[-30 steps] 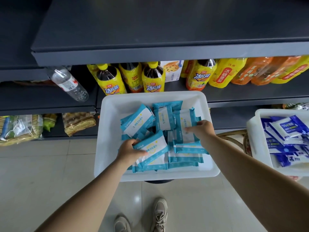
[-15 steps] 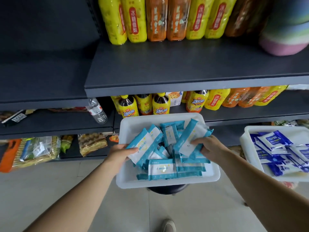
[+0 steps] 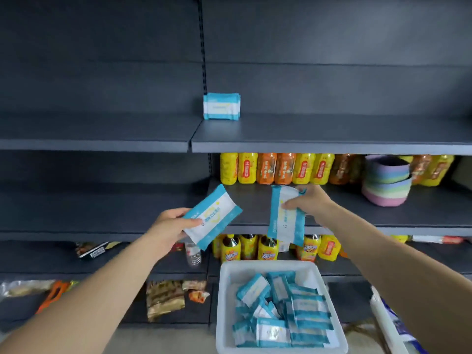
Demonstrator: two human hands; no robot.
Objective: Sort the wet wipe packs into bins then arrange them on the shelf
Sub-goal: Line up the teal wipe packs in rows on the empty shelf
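A person's left hand [image 3: 170, 226] grips one teal-and-white wipe pack [image 3: 212, 216] by its lower end, thumb across the face and fingers behind, the pack tilted up toward the right. The right hand [image 3: 307, 203] pinches a second pack [image 3: 286, 215] near its upper end, so that it hangs almost upright in front of the edge of the middle shelf [image 3: 357, 213]. Both packs are held clear of the white bin [image 3: 224, 302] below, where many more of the same teal packs lie jumbled, some overlapping. Well above, a small stack of matching packs [image 3: 221, 106] stands on edge at the left end of the upper shelf [image 3: 332, 139], against the back wall.

The packs look light, soft and flat, with a glossy film wrap that may slip under a loose pinch; the one held near its top bends slightly, which suggests little stiffness. A hold across the broad middle, thumb on one face and fingers on the other, would likely serve best for standing a pack on edge beside the stack, since the crimped ends offer little to hold.

Yellow and orange drink bottles [image 3: 275, 168] line the back of the middle shelf, beside stacked pastel bowls [image 3: 387, 185]. More bottles and snack bags sit on the shelves lower down, and the edge of a second bin with dark blue packs shows at lower right
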